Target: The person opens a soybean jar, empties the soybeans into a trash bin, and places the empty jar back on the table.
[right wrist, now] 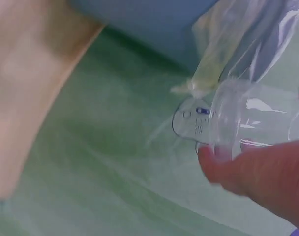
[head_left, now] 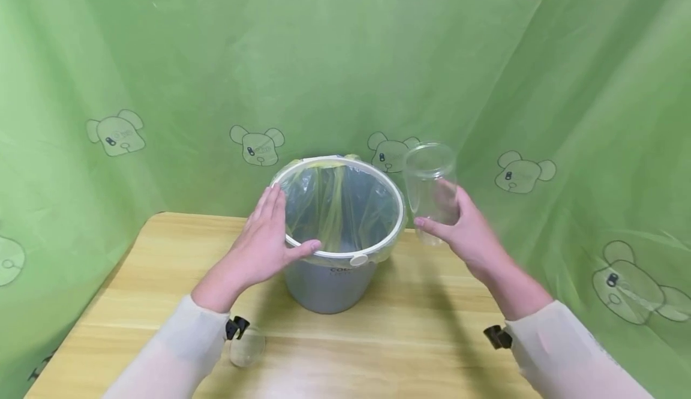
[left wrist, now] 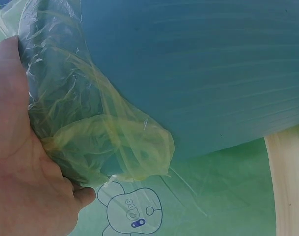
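Note:
A grey trash can [head_left: 329, 291] stands on the wooden table, lined with a clear yellowish trash bag [head_left: 330, 207] folded over its white rim. My left hand [head_left: 258, 244] rests against the left side of the rim with straight fingers, its thumb over the front edge. In the left wrist view the palm lies along the crumpled bag [left wrist: 100, 142] outside the can. My right hand [head_left: 472, 237] grips a clear plastic cup [head_left: 432, 165] in the air, just right of the can. The cup [right wrist: 257, 110] looks see-through, with nothing visible inside.
A clear round disc [head_left: 248, 349], perhaps a lid, lies on the table [head_left: 388, 351] beside my left cuff. Green curtains [head_left: 324, 75] printed with bear heads hang close behind the table and at both sides.

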Demonstrator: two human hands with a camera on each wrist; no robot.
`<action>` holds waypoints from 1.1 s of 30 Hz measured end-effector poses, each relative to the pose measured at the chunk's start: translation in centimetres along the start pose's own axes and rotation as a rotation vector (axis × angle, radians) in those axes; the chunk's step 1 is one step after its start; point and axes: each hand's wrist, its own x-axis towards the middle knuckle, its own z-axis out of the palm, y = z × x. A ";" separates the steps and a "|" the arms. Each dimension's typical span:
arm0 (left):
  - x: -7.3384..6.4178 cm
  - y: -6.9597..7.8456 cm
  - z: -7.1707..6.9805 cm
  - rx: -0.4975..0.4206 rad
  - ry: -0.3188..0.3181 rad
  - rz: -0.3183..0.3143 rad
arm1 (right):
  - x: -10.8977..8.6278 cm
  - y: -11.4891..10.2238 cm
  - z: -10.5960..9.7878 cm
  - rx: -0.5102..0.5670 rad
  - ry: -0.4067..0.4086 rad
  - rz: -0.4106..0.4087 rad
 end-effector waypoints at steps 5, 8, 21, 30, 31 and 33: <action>0.1 -0.5 -0.2 -0.007 -0.001 0.007 | -1.7 1.4 1.1 0.392 -0.059 0.054; 0.2 -0.8 -0.2 -0.021 0.019 0.011 | -2.5 3.3 2.1 0.487 -0.036 0.061; 0.0 -1.6 0.5 -0.055 0.108 0.035 | -5.9 14.8 9.9 0.130 0.078 0.208; -0.3 -3.2 0.7 -0.039 0.173 0.117 | -5.7 17.9 11.5 0.065 0.104 0.214; -0.5 -3.5 0.7 -0.039 0.177 0.112 | -5.6 18.1 11.6 0.063 0.104 0.220; -0.9 -3.9 0.8 -0.041 0.180 0.098 | -5.3 18.3 11.7 0.061 0.106 0.228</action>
